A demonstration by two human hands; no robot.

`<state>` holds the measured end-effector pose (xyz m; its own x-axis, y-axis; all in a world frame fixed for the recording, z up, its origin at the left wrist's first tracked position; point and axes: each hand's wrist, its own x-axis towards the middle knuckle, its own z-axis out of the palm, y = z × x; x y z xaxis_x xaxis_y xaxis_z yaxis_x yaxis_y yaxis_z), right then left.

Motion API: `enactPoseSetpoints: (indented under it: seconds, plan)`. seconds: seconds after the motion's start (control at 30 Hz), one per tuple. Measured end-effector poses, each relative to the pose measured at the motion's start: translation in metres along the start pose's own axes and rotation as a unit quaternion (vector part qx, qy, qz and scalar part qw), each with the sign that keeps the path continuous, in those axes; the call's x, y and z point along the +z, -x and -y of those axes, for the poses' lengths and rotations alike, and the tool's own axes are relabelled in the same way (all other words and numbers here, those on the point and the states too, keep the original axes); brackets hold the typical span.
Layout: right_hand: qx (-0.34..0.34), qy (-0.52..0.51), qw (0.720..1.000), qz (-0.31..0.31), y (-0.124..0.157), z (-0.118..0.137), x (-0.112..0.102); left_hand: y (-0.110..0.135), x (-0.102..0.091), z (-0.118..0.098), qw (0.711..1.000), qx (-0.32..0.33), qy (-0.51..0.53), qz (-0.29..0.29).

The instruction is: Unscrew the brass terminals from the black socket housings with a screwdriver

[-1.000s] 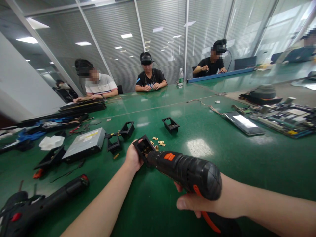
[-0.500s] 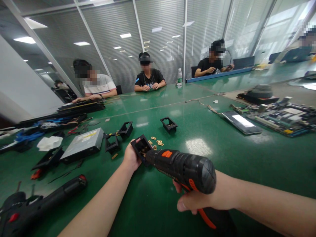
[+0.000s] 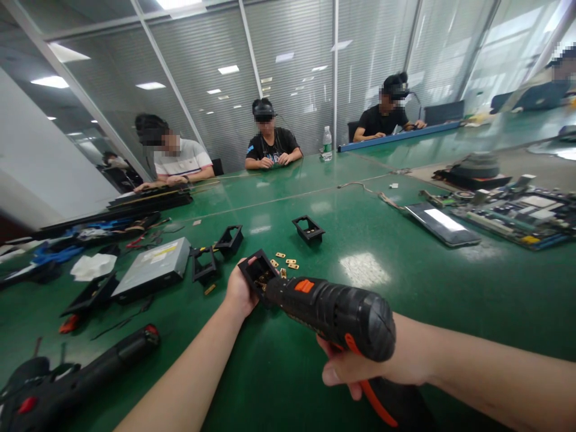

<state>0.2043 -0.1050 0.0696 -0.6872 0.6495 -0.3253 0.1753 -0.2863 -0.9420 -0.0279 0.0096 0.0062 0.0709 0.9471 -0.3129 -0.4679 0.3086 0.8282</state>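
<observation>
A black plastic frame [image 3: 254,264], open in the middle, sits tilted in my left hand [image 3: 239,291], whose fingers are closed round its left side and underneath. My right hand [image 3: 355,366] grips the handle of a black and orange cordless drill [image 3: 333,306]. The drill's nose points into the frame; its tip is hidden inside. Several small brass plates [image 3: 291,264] lie on the table just beyond the frame, and another brass plate [image 3: 209,289] is left of my left hand. Similar black frames [image 3: 228,240] stand behind it, with one more black frame [image 3: 308,229] farther right.
On the green table [image 3: 432,312], a silver disc drive [image 3: 153,267] and a second black power tool [image 3: 81,384] lie left. A phone [image 3: 441,224] and circuit boards [image 3: 522,210] lie right. Across sit several people, with a water bottle [image 3: 327,144] between two of them.
The view has shifted very slightly, so the table items sit a little lower. Both hands keep their holds, and the drill's nose stays at the frame.
</observation>
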Motion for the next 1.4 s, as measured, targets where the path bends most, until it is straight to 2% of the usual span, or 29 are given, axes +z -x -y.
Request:
enactPoseSetpoints:
  seconds: [0.17,0.4,0.53,0.87,1.4]
  plan:
    - [-0.032,0.037,0.999,0.016,0.002,0.005,0.004,-0.002,-0.001,0.001,1.0,0.002,0.014,-0.022]
    - [-0.027,0.054,0.998,0.013,0.002,0.004,0.006,-0.002,0.0,0.002,1.0,0.009,0.022,-0.004]
    - [-0.048,0.034,0.998,0.011,0.003,0.006,0.007,-0.003,0.0,0.001,1.0,0.006,0.023,-0.01]
    - [-0.024,0.027,0.999,0.011,0.006,0.013,0.009,-0.002,0.002,0.001,0.999,0.003,0.025,-0.022]
    - [-0.052,-0.015,0.999,0.0,0.003,0.001,0.01,-0.004,0.001,0.001,0.999,0.004,0.029,-0.018]
